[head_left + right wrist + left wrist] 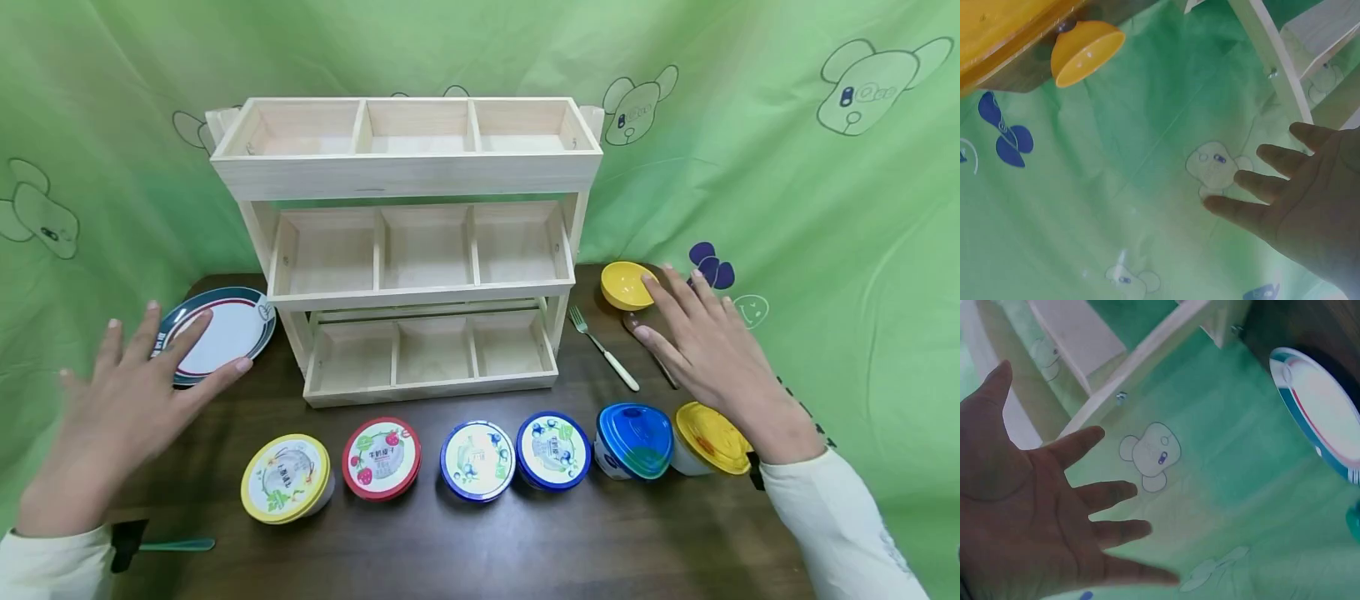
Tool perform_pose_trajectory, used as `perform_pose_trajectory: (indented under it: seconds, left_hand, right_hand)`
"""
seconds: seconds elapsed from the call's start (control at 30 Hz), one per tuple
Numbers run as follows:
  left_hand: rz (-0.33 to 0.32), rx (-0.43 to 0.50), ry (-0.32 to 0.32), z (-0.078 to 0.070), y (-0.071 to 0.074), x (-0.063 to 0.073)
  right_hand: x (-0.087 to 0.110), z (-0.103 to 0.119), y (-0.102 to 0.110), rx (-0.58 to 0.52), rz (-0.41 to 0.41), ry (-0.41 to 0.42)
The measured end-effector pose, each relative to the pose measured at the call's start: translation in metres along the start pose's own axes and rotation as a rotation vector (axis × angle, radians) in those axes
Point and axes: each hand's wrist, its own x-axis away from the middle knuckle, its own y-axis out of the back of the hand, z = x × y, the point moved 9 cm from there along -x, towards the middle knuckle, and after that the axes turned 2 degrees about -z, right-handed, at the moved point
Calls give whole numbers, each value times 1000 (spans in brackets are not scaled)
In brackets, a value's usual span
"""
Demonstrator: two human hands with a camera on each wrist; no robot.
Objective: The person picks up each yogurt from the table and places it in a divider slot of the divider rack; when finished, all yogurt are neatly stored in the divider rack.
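Observation:
My left hand [135, 408] is at the left with its fingers spread and holds nothing; its fingertips overlap the edge of a white plate [225, 337] with a dark teal rim in the head view. In the left wrist view the palm and spread fingers [1110, 534] show bare. On the right side my right hand [712, 358] stretches out with straight fingers, also holding nothing. Its fingertips are right by a small yellow bowl [624, 285]. Beside it lie a fork [604, 350] with a pale handle and a brown utensil [664, 367], partly hidden by the hand.
A three-tier wooden rack [420, 177] with divided trays stands at the back centre. Along the front sit lidded tubs: yellow [287, 479], red-rimmed [382, 458], blue-rimmed [477, 461], another blue-rimmed [553, 451], blue-lidded [635, 440], yellow-lidded [712, 437]. A green handle [180, 545] lies near the left wrist.

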Motion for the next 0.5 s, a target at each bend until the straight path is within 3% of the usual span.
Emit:
perform_pose_trajectory:
  seconds: [0.23,0.5]
  left_hand:
    - [-168,288,-39,-4,16,3]
    - [-315,519,-168,-5,23,12]
  right_hand:
    - [6,-17,17,-105,-77,-6]
    - [34,-53,40,-272,-217,-20]
